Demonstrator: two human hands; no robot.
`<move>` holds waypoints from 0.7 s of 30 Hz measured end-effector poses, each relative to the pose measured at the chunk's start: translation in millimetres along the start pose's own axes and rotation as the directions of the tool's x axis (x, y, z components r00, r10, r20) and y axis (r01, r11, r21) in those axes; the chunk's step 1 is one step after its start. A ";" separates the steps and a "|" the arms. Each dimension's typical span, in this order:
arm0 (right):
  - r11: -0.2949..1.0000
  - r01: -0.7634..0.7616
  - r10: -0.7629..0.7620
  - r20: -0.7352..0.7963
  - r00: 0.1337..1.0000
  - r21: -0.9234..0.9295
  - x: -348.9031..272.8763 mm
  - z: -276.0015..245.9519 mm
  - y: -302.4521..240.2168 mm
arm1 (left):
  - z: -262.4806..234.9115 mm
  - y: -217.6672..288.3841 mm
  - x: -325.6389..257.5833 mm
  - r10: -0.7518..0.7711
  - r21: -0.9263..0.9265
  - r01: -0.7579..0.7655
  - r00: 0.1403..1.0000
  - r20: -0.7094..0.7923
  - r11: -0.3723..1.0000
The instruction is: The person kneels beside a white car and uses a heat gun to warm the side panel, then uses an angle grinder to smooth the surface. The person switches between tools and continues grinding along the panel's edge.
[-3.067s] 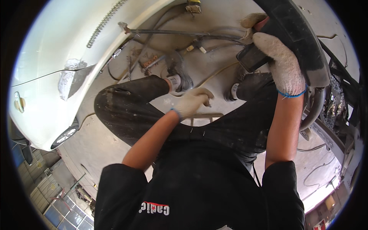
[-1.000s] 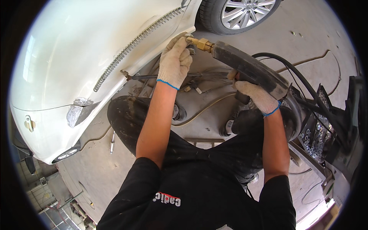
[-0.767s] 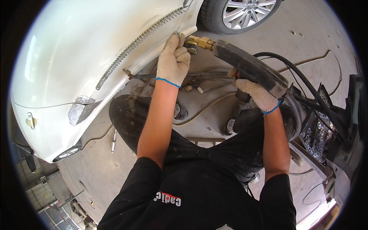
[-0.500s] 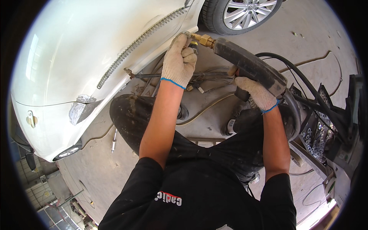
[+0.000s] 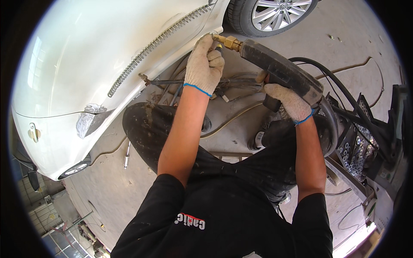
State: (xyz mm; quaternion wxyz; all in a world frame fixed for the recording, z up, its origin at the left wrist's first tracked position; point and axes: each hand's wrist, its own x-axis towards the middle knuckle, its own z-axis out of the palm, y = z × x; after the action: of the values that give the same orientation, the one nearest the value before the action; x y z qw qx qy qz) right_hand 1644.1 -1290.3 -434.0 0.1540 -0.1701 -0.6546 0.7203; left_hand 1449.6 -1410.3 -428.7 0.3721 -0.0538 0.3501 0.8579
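My right hand (image 5: 289,102), in a knitted white glove, is closed around the grip of a black spot-welding gun (image 5: 279,71) with a brass nut and tip (image 5: 231,43). The gun points left, toward the white car's lower sill. My left hand (image 5: 203,64), gloved alike, is closed at the brass tip, thumb and forefinger together there. What those fingers pinch is too small to tell. A black-and-yellow piece shows beside the curled fingers; whether I hold it is unclear. Along the white car panel (image 5: 86,47) runs a slanting row of metal rings (image 5: 159,49), standing on edge.
A rod with a brass-coloured clamp (image 5: 145,80) meets the sill. Cables (image 5: 241,117) cross the floor between my knees. A wheel (image 5: 272,16) stands at the upper right. On my right is a dark metal rack (image 5: 357,146) with many holes. A slim metal tool (image 5: 127,155) lies left.
My left hand has shifted slightly to the right against the brass tip, its fingers still closed. The right hand and gun are nearly unmoved.
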 end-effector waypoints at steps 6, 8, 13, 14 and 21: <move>0.999 -0.012 0.011 0.013 1.000 0.033 3.1 1.2 4.4 | -9.0 5.0 2.3 -0.036 0.037 0.035 0.999 0.016 0.999; 0.999 -0.013 0.013 -0.004 1.000 0.050 4.0 2.9 5.7 | -11.7 4.7 4.6 -0.054 0.022 0.052 0.996 0.065 0.998; 0.979 -0.025 0.026 -0.002 1.000 0.202 2.7 9.6 -1.8 | -26.4 7.5 7.8 -0.158 -0.124 0.221 0.909 0.387 0.967; 0.970 -0.018 0.019 0.002 1.000 0.243 2.6 10.7 -3.4 | -29.4 5.7 9.7 -0.158 -0.154 0.249 0.882 0.443 0.956; 0.901 -0.088 0.092 0.013 0.996 0.424 6.0 9.6 0.0 | -26.2 5.8 17.0 -0.144 -0.099 0.245 0.802 0.579 0.965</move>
State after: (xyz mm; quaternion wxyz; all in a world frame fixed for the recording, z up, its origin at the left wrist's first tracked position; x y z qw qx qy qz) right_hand 1634.5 -1296.2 -433.4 0.1562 -0.1651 -0.4732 0.8511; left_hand 1429.1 -1419.7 -451.1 0.5396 0.1366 0.1426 0.8185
